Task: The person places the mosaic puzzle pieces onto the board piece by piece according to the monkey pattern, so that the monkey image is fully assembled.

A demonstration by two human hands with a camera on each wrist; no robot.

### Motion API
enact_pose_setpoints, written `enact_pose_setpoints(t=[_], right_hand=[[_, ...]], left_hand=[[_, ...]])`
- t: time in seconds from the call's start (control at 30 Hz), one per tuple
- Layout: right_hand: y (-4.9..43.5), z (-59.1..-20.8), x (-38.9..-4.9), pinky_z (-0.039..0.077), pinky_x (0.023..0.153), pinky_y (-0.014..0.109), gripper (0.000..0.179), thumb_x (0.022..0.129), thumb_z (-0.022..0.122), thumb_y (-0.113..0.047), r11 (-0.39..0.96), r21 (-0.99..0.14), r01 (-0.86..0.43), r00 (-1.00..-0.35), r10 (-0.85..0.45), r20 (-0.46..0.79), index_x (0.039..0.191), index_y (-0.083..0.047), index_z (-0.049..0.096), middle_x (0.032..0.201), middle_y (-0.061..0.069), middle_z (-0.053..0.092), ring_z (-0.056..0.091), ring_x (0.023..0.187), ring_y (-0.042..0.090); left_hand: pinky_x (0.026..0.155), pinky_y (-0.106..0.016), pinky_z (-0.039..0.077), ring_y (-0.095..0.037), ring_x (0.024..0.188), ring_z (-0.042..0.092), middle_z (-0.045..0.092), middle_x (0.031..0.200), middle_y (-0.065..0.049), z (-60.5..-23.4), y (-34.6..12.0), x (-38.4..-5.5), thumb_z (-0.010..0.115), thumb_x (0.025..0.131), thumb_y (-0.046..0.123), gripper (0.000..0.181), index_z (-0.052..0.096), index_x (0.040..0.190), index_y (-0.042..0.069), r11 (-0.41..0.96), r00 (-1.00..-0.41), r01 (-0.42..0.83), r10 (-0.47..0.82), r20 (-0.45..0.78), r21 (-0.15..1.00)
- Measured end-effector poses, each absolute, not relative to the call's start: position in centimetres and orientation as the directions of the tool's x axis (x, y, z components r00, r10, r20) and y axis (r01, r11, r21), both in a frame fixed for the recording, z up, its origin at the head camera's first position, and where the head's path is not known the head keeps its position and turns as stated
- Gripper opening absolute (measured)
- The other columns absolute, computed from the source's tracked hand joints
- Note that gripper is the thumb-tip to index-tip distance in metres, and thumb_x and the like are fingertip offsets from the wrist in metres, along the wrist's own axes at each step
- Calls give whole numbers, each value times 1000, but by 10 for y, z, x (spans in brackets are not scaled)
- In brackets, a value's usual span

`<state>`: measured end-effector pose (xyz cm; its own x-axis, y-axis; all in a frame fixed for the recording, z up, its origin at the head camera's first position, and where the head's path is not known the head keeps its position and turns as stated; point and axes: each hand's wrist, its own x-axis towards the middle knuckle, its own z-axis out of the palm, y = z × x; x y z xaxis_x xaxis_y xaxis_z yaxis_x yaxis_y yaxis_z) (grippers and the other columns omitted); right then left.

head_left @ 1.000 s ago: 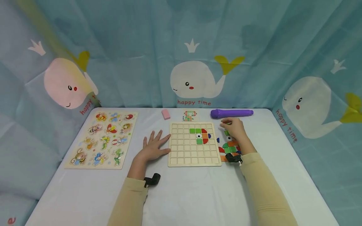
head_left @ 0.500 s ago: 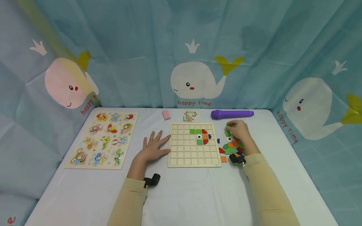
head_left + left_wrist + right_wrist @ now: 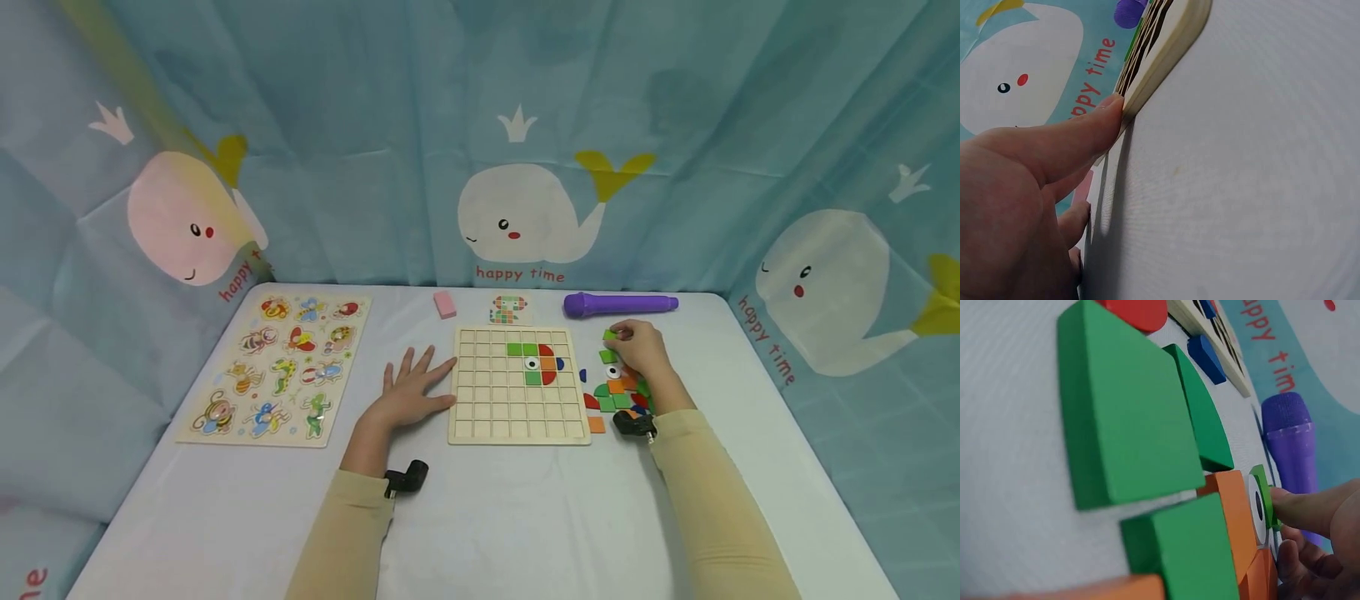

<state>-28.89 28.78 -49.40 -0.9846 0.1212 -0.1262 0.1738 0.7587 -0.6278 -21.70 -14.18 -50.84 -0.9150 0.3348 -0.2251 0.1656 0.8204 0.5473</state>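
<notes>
My left hand (image 3: pixel 408 402) lies with fingers spread at the left edge of the wooden grid board (image 3: pixel 517 438); in the left wrist view its thumb touches the board's side. Green, red, orange and blue tiles and an eye tile (image 3: pixel 532 363) sit in the board's upper right cells. My right hand (image 3: pixel 640 346) is above the loose tile pile, thumb and fingers pinching a green tile (image 3: pixel 610 335). Just below it lies another green tile (image 3: pixel 607 357). Close up in the right wrist view are a large green tile (image 3: pixel 1141 419), an orange tile (image 3: pixel 1235 512) and a white eye tile (image 3: pixel 1254 506).
A purple microphone (image 3: pixel 621 305) lies behind the pile. At the back are a pattern card (image 3: pixel 510 309) and a pink block (image 3: pixel 445 305). An insect puzzle board (image 3: pixel 296 433) covers the left side, and a whale-print curtain (image 3: pixel 375 208) hangs behind the table.
My right hand has drawn back from near the board's upper right corner, slightly right and down, with the green tile at its fingertips. My left hand stays against the board.
</notes>
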Motion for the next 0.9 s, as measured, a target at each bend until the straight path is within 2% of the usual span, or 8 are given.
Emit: enact_pose_setpoints(t=[0.13,0.37,0.47,0.53,0.63,0.73,0.9], right_hand=[[289,-494,-290,49,98,51,34,97,69,-22,765,-617,185,-982,118,-148,125,-4,68,117,20,65,57,103,34],[290,-491,-292,43,108,57,38,98,67,-24,767,-608,205,-974,101,-201,130,-5,65,134,24,60,54,120,41],[292,-489,-292,43,108,57,38,97,68,-24,766,-605,218,-972,112,-209,130,-4,65,134,24,60,54,120,40],[293,-488,-291,46,105,54,37,97,69,-24,765,-606,217,-973,118,-200,127,-3,65,129,24,61,56,115,39],[292,-486,-290,50,93,47,32,95,72,-24,756,-618,216,-975,134,-177,118,-2,65,117,21,63,56,102,34],[287,-484,-287,49,81,37,30,93,74,-26,745,-637,199,-979,130,-154,111,-4,65,107,17,63,54,93,30],[273,-479,-278,50,70,30,32,90,77,-32,722,-678,141,-989,79,-121,108,-7,68,102,14,68,58,87,26]], left_hand=[[119,-65,-15,-37,156,-15,2,172,-7,-508,-142,-218,63,94,54,74,31,159,36,822,-916,165,333,-224,544],[119,-65,-15,-37,156,-15,3,172,-7,-505,-143,-217,62,95,53,74,30,159,36,822,-914,162,334,-231,546],[119,-64,-16,-37,156,-15,3,171,-7,-504,-141,-217,63,95,53,74,31,159,36,815,-913,158,336,-232,558],[119,-64,-16,-36,156,-15,3,172,-6,-505,-140,-217,63,94,53,74,31,159,37,814,-914,154,333,-232,559],[119,-63,-16,-36,156,-15,3,172,-5,-506,-140,-217,63,94,53,74,31,159,37,818,-918,152,325,-228,555],[119,-64,-16,-36,156,-15,2,172,-4,-507,-141,-216,63,95,53,74,31,159,38,823,-919,154,322,-228,546],[119,-63,-16,-36,156,-15,3,172,-5,-507,-141,-216,63,94,53,74,31,159,37,821,-918,156,326,-226,550]])
